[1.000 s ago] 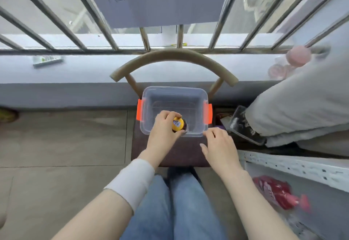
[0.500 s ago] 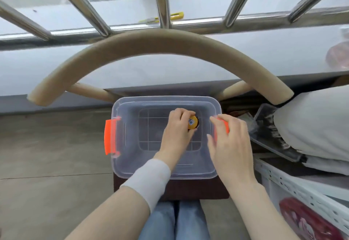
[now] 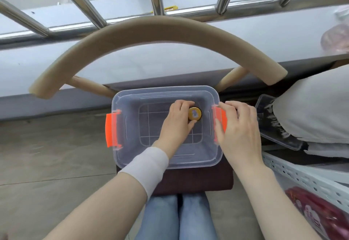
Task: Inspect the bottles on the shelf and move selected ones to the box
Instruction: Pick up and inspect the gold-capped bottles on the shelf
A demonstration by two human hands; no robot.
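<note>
Yellow-capped bottle (image 3: 194,113) gripped by left hand (image 3: 176,124), inside clear box (image 3: 188,161)

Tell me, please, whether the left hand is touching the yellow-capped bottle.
Touching. The head view shows the left hand with fingers curled round the yellow-capped bottle inside the box.

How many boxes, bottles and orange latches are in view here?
Boxes: 1, the clear box.
Bottles: 1, the yellow-capped bottle, gripped by the left hand inside it.
Orange latches: 2, the left latch and the right latch, which the right hand holds.
Total: 4.
</note>
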